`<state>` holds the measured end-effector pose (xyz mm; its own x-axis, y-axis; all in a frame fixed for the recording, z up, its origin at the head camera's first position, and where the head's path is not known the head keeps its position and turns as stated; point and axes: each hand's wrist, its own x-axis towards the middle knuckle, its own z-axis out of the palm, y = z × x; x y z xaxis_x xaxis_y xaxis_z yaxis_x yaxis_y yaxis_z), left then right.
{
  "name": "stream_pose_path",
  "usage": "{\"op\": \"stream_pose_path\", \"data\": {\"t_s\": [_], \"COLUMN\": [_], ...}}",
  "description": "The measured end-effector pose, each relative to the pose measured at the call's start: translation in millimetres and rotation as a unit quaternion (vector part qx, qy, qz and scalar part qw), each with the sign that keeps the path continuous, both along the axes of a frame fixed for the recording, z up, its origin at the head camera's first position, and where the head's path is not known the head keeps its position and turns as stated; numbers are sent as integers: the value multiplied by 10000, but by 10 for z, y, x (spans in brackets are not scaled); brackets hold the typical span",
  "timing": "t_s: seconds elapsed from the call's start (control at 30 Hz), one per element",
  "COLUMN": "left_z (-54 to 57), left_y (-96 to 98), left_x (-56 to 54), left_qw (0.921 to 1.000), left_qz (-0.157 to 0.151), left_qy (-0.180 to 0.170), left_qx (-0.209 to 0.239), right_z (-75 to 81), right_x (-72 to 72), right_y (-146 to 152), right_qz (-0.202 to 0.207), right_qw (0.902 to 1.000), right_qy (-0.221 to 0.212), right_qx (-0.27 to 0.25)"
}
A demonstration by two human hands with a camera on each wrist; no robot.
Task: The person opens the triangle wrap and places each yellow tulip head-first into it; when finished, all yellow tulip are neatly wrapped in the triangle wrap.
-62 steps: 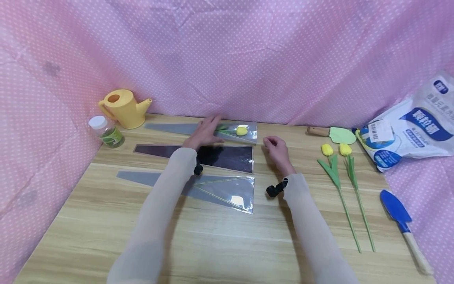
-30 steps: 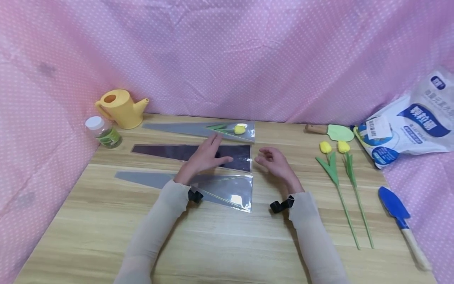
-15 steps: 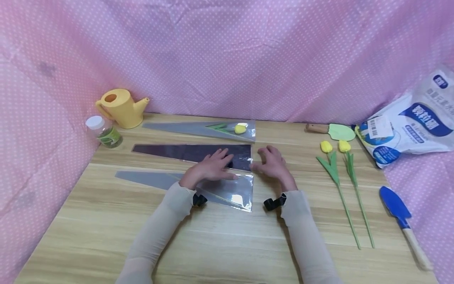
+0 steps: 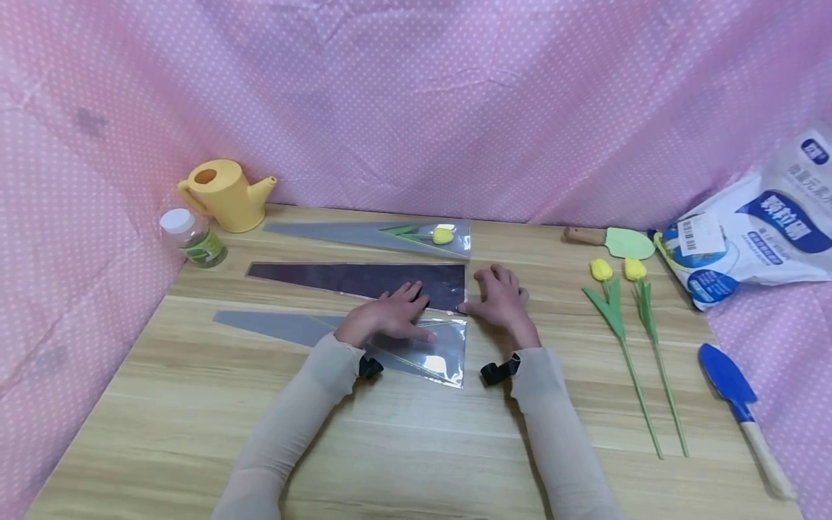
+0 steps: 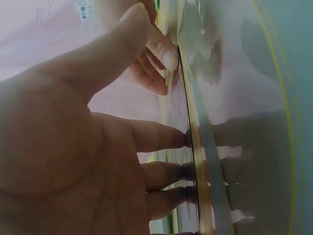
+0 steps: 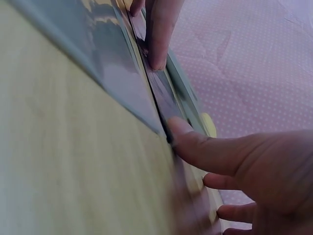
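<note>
Left hand: shifted from far sleeve to dark sleeve, fingers spread
Right hand: thumb at its right end, fingers loose
Dark sleeve: seemingly worked now

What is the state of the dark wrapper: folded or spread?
Spread. The dark wrapper lies long and flat on the table; the left hand touches it, and the right hand is at its wide end.

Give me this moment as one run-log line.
left hand: touching dark sleeve; right hand: thumb at its wide-end corner; far sleeve: yellow tulip at wide end; right side: two loose tulips
</note>
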<state>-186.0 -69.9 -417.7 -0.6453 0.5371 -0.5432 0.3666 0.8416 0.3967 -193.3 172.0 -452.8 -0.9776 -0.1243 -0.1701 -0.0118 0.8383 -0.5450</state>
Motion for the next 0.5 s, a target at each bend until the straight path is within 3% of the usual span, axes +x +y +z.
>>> {"op": "stream_pose_path", "data": {"t_s": [0.5], "left_z": [-1], "left_y": [30], "left_x": [14], "left_qw": [10000], "left_qz": [-46], "left_qy": [-54], "left_qx": [-10], "right_z": [-32], "right_x": [-40], "right_y": [-70], "right_qz": [22], "right_qw": [9999], "right_qy": [122], "right_qx": [-45]}}
